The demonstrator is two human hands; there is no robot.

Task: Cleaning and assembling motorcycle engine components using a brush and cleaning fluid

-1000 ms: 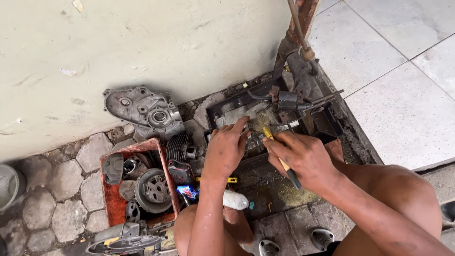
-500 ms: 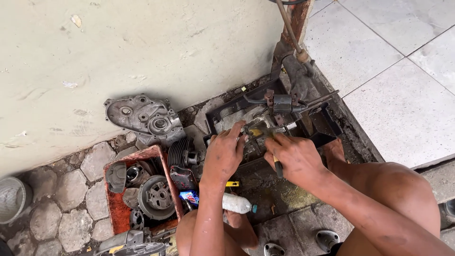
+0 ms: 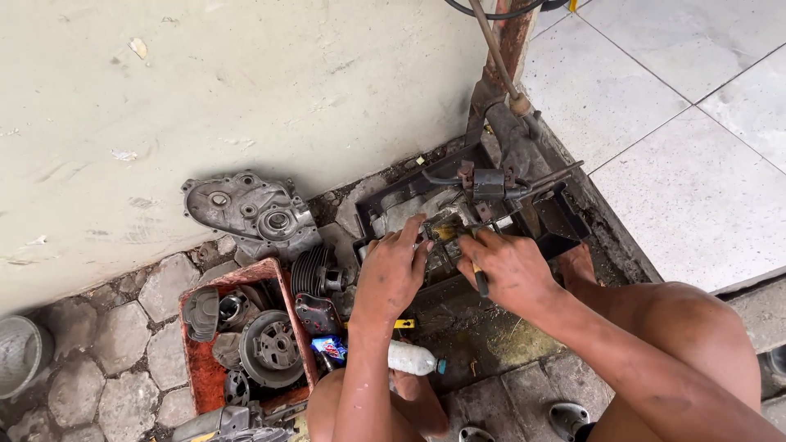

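Over engine block, screwdriver (upright-ish) — right hand

Small blue-and-red sachet beside the red tray, near a white bottle

Open tiled floor is left to the right of the black metal frame. Passage leftward is blocked by the finned cylinder, red tray and grey engine cover.

I see even, soft daylight across the frame, bright without harshness; the pale wall and floor tiles show no glare; shadows stay faint and pool only inside the dark metal frame; focus is sharp throughout, with slight bending at the edges.
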